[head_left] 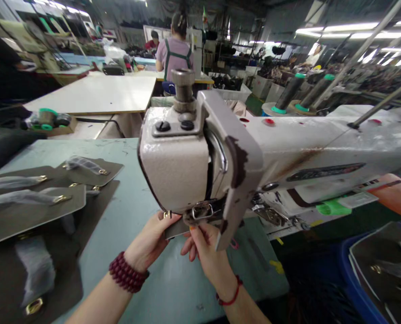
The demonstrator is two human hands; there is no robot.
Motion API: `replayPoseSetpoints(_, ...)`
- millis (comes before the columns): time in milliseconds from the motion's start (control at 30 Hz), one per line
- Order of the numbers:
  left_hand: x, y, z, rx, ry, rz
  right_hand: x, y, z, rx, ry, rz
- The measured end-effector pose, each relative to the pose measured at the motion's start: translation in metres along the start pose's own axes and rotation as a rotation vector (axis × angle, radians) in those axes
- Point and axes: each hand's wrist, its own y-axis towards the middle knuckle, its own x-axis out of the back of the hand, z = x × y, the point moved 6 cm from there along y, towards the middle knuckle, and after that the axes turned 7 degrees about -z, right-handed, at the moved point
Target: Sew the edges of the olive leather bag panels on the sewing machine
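Observation:
A white sewing machine head [175, 162] fills the middle of the head view. Just under it my left hand [153, 238] grips a small dark grey-brown piece [177, 228], thumb on top. A gold metal fitting [167, 214] shows by that thumb. My right hand [209, 249] is beside the presser foot area [200, 213], thumb and forefinger pinched together near the piece's right end and the other fingers curled. What this pinch holds is too small to make out. The machine head hides the far part of the piece.
Grey-brown panels [75, 202] with plastic-wrapped straps and gold fittings are stacked left on the pale green table [129, 157]. A blue bin [349, 265] with similar panels stands at right. Thread cones [290, 92] rise behind the machine. A person [176, 49] sits further back.

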Motion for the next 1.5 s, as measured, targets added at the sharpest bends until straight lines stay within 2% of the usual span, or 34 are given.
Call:
replayPoseSetpoints(67,0.006,-0.003,0.007,0.13,-0.002,0.067,0.0,0.001,-0.001,-0.012,0.012,0.001)
replayPoseSetpoints(133,0.01,-0.004,0.006,0.177,0.049,0.081,0.0,0.001,-0.002,-0.029,0.042,0.012)
replayPoseSetpoints(333,0.002,-0.004,-0.01,0.086,0.24,0.174,-0.002,-0.002,-0.004,-0.027,0.075,0.017)
replayPoseSetpoints(600,0.002,-0.002,-0.012,0.012,0.362,0.164,-0.003,-0.003,-0.003,-0.031,0.097,-0.067)
replayPoseSetpoints(833,0.008,0.005,-0.01,-0.008,0.358,0.136,-0.006,-0.002,-0.012,-0.028,0.072,-0.11)
replayPoseSetpoints(1100,-0.003,0.005,-0.03,-0.103,0.385,0.122,-0.018,-0.002,-0.012,-0.106,0.158,-0.263)
replayPoseSetpoints(1233,0.0,0.006,-0.033,-0.123,0.449,0.078,-0.026,-0.003,-0.012,-0.143,0.233,-0.353)
replayPoseSetpoints(1367,0.005,0.006,-0.032,-0.109,0.498,0.027,-0.033,-0.003,-0.009,-0.153,0.243,-0.352)
replayPoseSetpoints(1500,0.008,0.004,-0.027,-0.127,0.448,-0.005,-0.032,-0.004,-0.006,-0.164,0.244,-0.34)
